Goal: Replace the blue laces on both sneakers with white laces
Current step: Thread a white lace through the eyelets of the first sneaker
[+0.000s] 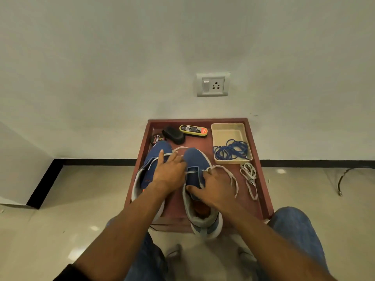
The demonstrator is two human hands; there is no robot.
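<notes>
Two blue sneakers stand on a red-brown table [261, 179], toes pointing away: the left sneaker [157, 155] and the right sneaker [197, 159]. A white lace [229, 173] is threaded across the right sneaker's lowest eyelets and loops out on both sides. My left hand [169, 171] pinches the lace's left end between the shoes. My right hand [215, 187] grips the right sneaker's tongue area and holds the lace's right part. A second white lace [248, 173] lies loose to the right. The blue laces [231, 151] lie coiled in a beige tray [225, 130].
At the table's back stand a round polish tin [156, 138], a black brush [173, 134] and a yellow-black applicator [193, 130]. A wall with a socket [212, 84] rises behind. My knees in jeans [294, 226] sit below the table, over a tiled floor.
</notes>
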